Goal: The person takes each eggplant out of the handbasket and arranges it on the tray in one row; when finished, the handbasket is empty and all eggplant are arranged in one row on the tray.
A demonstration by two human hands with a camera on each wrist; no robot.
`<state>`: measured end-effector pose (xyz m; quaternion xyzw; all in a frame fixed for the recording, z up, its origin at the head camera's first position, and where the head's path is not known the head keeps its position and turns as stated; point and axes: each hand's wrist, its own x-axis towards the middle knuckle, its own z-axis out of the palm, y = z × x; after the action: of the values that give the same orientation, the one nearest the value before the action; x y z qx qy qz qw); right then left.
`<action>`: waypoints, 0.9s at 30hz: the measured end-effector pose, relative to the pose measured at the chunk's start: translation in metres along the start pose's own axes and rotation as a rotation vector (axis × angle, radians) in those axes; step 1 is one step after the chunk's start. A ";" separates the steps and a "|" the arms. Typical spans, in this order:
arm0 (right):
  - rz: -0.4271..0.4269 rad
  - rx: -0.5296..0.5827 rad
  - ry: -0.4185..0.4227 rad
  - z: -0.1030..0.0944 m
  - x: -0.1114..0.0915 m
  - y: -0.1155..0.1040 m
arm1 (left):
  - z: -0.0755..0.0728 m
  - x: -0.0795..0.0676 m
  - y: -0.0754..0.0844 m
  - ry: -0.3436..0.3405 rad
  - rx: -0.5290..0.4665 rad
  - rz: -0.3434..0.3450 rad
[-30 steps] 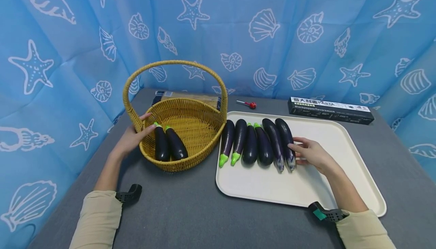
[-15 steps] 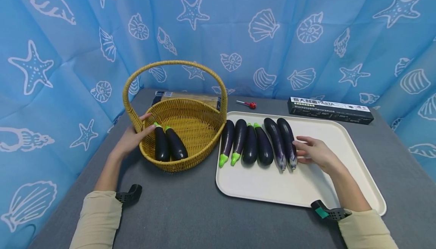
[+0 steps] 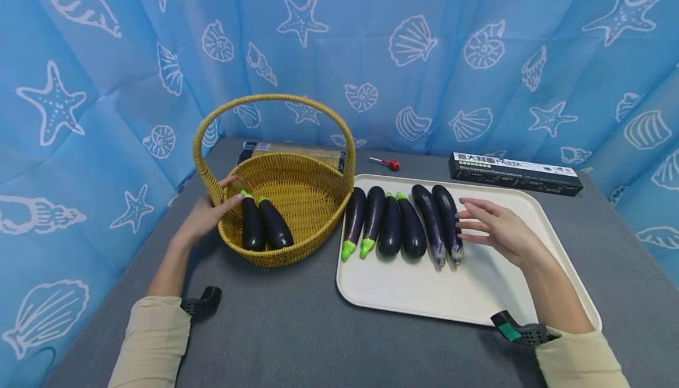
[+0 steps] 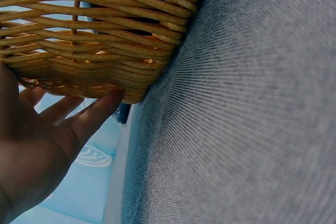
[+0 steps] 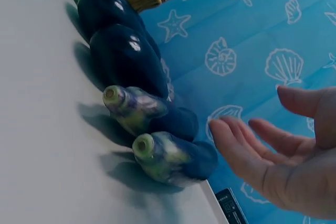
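Note:
A yellow wicker basket (image 3: 313, 199) with a tall hoop handle stands left of centre, holding two dark eggplants (image 3: 276, 226) with green tips. My left hand (image 3: 207, 214) grips its left side, thumb over the rim; in the left wrist view the fingers (image 4: 97, 116) lie along the outer weave. Several eggplants lie in a row on a white tray (image 3: 414, 288). The two rightmost, including the end eggplant (image 3: 448, 217), have pale, mottled stem ends pointing toward me. My right hand (image 3: 501, 229) hovers just right of that one, fingers loosely extended and holding nothing.
Behind the tray lies a black pasta box (image 3: 514, 174); a red lollipop (image 3: 392, 164) is left of it. A packet (image 3: 318, 155) lies behind the basket. A blue shell-print curtain (image 3: 339, 52) hangs along the back of the grey table (image 3: 276, 323).
My right hand has let go of the rightmost eggplant, lifting and drawing slightly right. The two rightmost eggplants shifted slightly right earlier. My left hand and the basket stay in place.

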<state>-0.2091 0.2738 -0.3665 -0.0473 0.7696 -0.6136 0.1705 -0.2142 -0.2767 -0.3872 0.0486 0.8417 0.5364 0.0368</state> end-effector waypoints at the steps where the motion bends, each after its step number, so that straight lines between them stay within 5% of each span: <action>1: -0.005 0.030 -0.025 0.002 0.001 -0.002 | 0.001 -0.002 0.004 -0.001 -0.001 -0.003; 15: 0.031 0.187 -0.301 0.059 0.033 -0.034 | 0.003 -0.007 0.013 0.007 -0.002 0.003; 27: 0.066 0.285 -0.434 0.114 0.054 -0.063 | 0.002 -0.007 0.010 0.003 -0.014 0.019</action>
<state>-0.2319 0.1376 -0.3388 -0.1280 0.6221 -0.6853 0.3563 -0.2069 -0.2718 -0.3789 0.0555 0.8374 0.5429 0.0306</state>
